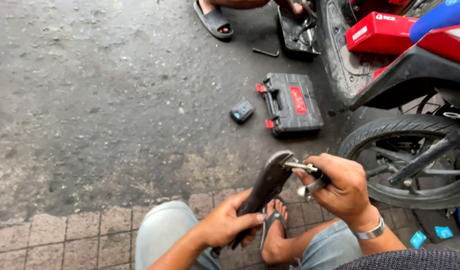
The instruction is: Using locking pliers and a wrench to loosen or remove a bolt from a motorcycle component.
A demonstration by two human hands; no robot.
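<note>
Between both hands, dark worn locking pliers (pixel 266 186) on small silvery bolt (pixel 300 165).

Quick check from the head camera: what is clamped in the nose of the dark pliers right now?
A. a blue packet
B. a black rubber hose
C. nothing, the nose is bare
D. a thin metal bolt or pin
D: the left hand grips the handles of the pliers, and a thin silvery bolt sticks out sideways from their nose, with the right hand pinching its other end.
</note>
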